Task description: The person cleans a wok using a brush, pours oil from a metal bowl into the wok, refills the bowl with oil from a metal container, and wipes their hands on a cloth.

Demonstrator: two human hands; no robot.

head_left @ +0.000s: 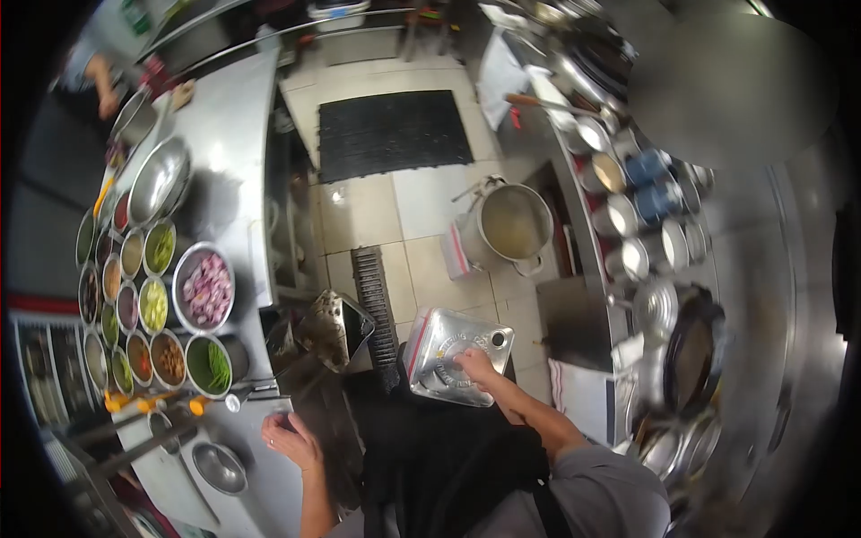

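My right hand [477, 368] is closed at the middle of the top of a square metal tin [438, 372], seemingly on its carrying handle, which the fingers mostly hide. The tin has embossed lettering and a round dark opening near one corner. It is in front of my body, low by the floor. My left hand [291, 439] is open, with loosely bent fingers and nothing in it, beside the steel counter's edge. The nearest things to it are a small steel bowl [219, 468] and a container of chopped greens [214, 366].
Left counter: a bowl of chopped red onion [206, 289], several ingredient containers and a large steel bowl [160, 181]. On the floor stand a big pot [515, 226] and a black mat [395, 133]. Pans [692, 351] line the right side. Another person's arm [100, 82] shows far left.
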